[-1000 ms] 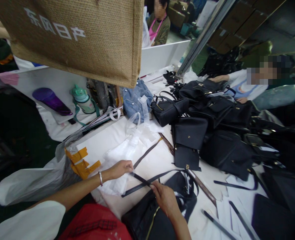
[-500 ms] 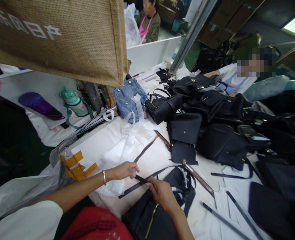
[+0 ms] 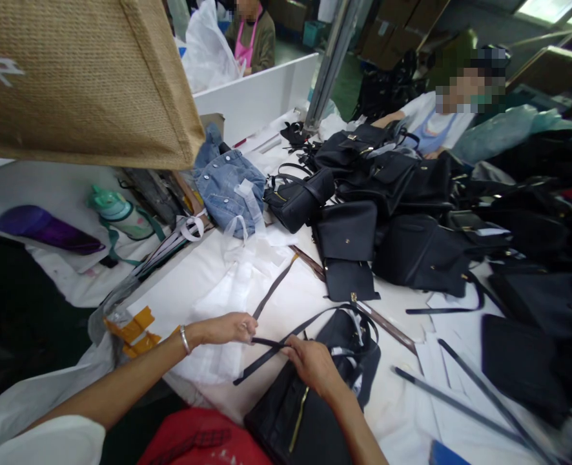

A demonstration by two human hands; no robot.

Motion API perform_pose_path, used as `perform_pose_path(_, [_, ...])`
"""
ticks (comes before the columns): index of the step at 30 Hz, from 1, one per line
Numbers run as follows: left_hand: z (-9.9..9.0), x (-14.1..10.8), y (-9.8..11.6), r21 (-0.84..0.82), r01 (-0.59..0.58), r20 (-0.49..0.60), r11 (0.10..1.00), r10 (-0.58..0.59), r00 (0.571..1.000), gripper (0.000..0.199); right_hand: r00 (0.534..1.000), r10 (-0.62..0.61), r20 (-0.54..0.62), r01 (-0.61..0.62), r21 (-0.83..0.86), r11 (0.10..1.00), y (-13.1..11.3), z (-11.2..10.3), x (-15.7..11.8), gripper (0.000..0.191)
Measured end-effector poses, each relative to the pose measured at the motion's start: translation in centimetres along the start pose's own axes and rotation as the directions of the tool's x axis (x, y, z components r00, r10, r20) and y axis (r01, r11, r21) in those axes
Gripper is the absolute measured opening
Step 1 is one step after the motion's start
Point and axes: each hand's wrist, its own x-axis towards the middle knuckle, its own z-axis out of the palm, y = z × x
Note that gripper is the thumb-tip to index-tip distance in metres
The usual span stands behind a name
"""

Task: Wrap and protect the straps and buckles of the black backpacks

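Observation:
A narrow black strap stretches between my two hands. My left hand, with a bracelet at the wrist, is closed on one end of it. At the other end my right hand pinches the strap between thumb and fingers. Beneath my right hand lies a black bag with a gold zip. A longer black strap loops from the bag and its free end rests on the table near my right fingers. White translucent wrapping lies just beyond my left hand.
Several black bags pile up at the back and right, with a co-worker behind. Loose straps lie on white sheets at right. A denim bag and two bottles stand left; a burlap bag hangs above.
My left hand has drawn slightly away to the left, and the strap between my hands shows longer. The view has shifted, and a blue object appears at the bottom right edge.

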Motion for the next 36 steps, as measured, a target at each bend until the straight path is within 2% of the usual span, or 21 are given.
perform_pose_path(5, [0.0, 0.6, -1.6, 0.066, -0.005, -0.069, 0.998, 0.009, 0.998, 0.007, 1.0, -0.022, 0.001, 0.022, 0.038, 0.999, -0.1, 0.1, -0.1, 0.029])
perform_pose_path(9, [0.7, 0.6, -1.4, 0.092, -0.03, -0.098, 0.995, 0.039, 0.994, 0.005, 0.999, -0.041, -0.009, 0.042, 0.072, 0.997, -0.1, 0.1, -0.6, 0.03])
perform_pose_path(12, [1.7, 0.7, -0.1, 0.184, -0.1, -0.105, 0.978, 0.121, 0.987, 0.007, 0.999, -0.046, -0.015, 0.047, 0.07, 0.996, -0.3, 0.1, -0.8, 0.029])
perform_pose_path(16, [3.7, 1.9, 2.0, 0.375, -0.196, -0.028, 0.906, 0.223, 0.974, 0.011, 0.997, -0.046, -0.061, 0.05, 0.071, 0.996, -0.8, 0.6, -0.7, 0.028])
perform_pose_path(19, [5.1, 3.3, 3.6, 0.45, -0.248, -0.008, 0.858, 0.281, 0.96, 0.011, 0.992, -0.029, -0.123, 0.039, 0.083, 0.996, -1.4, 1.5, -0.4, 0.042])
perform_pose_path(22, [6.1, 4.7, 5.0, 0.517, -0.304, -0.025, 0.8, 0.369, 0.929, 0.01, 0.976, 0.044, -0.214, -0.01, 0.157, 0.987, -1.5, 2.4, -0.1, 0.057])
perform_pose_path(26, [6.9, 6.2, 6.8, 0.495, -0.383, 0.01, 0.78, 0.436, 0.9, 0.009, 0.932, 0.197, -0.305, -0.1, 0.305, 0.947, -1.1, 2.8, 0.5, 0.066])
perform_pose_path(28, [7.3, 6.9, 7.4, 0.484, -0.4, 0.021, 0.778, 0.447, 0.894, 0.011, 0.908, 0.257, -0.332, -0.132, 0.357, 0.925, -0.9, 2.8, 0.9, 0.061])
perform_pose_path(32, [8.2, 7.4, 8.2, 0.518, -0.399, -0.054, 0.757, 0.495, 0.867, 0.015, 0.88, 0.339, -0.333, -0.191, 0.404, 0.894, -0.3, 2.4, 1.8, 0.026])
perform_pose_path(34, [8.5, 6.9, 8.2, 0.549, -0.403, -0.141, 0.733, 0.556, 0.819, 0.015, 0.886, 0.336, -0.319, -0.199, 0.392, 0.898, 0.3, 2.3, 2.3, 0.015])
perform_pose_path(36, [8.5, 5.7, 7.4, 0.594, -0.361, -0.266, 0.719, 0.599, 0.756, 0.014, 0.902, 0.318, -0.291, -0.204, 0.363, 0.909, 1.1, 2.1, 2.8, 0.015])
